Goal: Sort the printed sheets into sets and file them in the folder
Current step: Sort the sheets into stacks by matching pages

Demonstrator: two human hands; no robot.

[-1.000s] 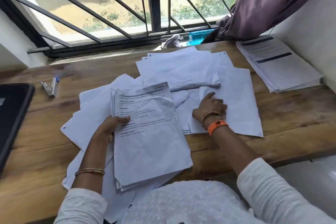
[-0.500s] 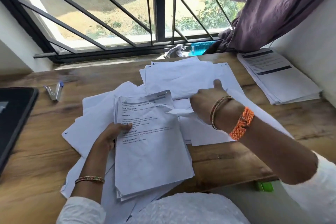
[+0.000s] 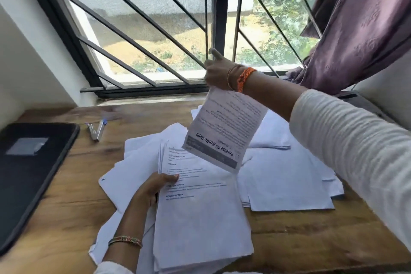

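Right hand [image 3: 219, 73], raised at upper centre of the frame before the window, pinches one printed sheet [image 3: 224, 131] that hangs upside down. Left hand [image 3: 153, 187], lower centre, grips a stack of sheets [image 3: 200, 218] over loose sheets [image 3: 287, 180] on the table [image 3: 66, 218]. Dark folder [image 3: 29, 173] lies at left edge.

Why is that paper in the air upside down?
Upside down: the sheet hangs from the right hand, its bold title at the bottom, reversed.
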